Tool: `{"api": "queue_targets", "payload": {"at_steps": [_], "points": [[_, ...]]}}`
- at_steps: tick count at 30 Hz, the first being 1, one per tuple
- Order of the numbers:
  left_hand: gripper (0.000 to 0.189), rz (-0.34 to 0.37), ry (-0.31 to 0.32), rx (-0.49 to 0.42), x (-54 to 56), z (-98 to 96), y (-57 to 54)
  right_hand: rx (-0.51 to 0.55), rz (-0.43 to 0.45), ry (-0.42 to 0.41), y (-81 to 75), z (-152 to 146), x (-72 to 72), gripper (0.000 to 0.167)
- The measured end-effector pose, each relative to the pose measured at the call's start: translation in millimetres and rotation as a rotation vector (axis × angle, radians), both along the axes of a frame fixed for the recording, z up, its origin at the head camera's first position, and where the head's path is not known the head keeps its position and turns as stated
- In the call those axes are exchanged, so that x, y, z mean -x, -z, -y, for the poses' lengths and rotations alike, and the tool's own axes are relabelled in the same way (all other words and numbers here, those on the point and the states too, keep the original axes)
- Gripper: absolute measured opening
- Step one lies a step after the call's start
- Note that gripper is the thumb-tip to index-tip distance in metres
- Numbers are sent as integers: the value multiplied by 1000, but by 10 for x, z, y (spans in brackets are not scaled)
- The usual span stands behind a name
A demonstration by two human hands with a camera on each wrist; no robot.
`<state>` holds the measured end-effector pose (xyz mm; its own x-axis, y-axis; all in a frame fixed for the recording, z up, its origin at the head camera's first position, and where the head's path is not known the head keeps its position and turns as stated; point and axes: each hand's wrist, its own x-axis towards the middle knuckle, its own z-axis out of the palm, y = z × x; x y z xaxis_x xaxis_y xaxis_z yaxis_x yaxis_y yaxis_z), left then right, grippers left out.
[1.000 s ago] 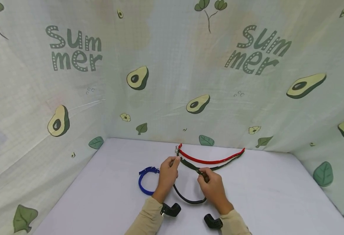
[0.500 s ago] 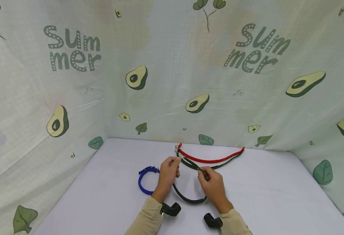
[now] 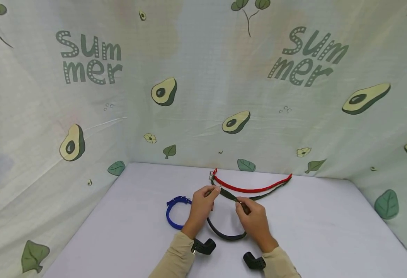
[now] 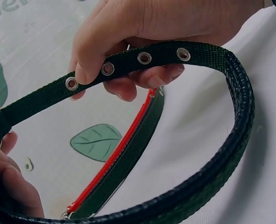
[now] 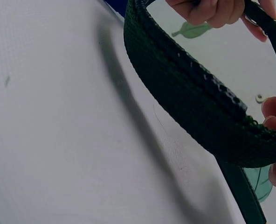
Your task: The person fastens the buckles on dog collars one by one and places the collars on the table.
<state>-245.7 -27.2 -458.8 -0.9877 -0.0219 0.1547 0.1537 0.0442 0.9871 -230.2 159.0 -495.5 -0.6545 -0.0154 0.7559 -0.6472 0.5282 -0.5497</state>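
Dark green collar point(image 4: 245, 116): held up between both hands above the bench point(image 3: 318, 227); loop sags toward the person
Eyelets point(image 4: 150, 58): row of four metal-rimmed holes showing along the strap
Left hand point(image 3: 200, 206): grip pinching the collar near its metal hardware point(image 5: 253, 20)
Right hand point(image 3: 254, 217): grip pinching the strap between thumb and fingers, next to the eyelets
Hands: near each other, not touching, strap stretched between them
Shadow: collar loop casts one on the bench in the right wrist view
Red strap point(image 3: 248, 190): lies at the back of the bench, beyond the hands, bowed toward the person, metal ring point(image 3: 211, 176) at left end
Dark green strap point(image 3: 271, 192): runs alongside the red one, meets it at the right end; can't tell if one piece or two
Blue collar point(image 3: 170, 219): ring-shaped on the bench, just left of left hand
Wrist cameras point(image 3: 205, 246): black, one per wrist, below beige sleeves point(image 3: 175, 255)
Backdrop point(image 3: 196, 58): pale fabric, avocados, leaves, "summer" lettering
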Motion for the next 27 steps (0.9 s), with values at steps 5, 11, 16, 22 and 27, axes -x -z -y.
{"api": "queue_targets", "payload": {"at_steps": [5, 11, 16, 22, 27], "points": [[30, 15, 14, -2, 21, -9, -9, 16, -41, 0, -35, -7, 5, 19], [36, 51, 57, -32, 7, -36, -38, 45, -20, 22, -65, -5, -11, 12], [36, 54, 83, -27, 0, -40, -42, 65, 15, 38, -76, -2, -22, 9], [36, 73, 83, -9, -6, -43, -27, 156, 128, 5, -57, 9, -56, 8], [34, 84, 102, -1, -30, -54, -24, 230, 198, -19, -60, 31, -91, 8]]}}
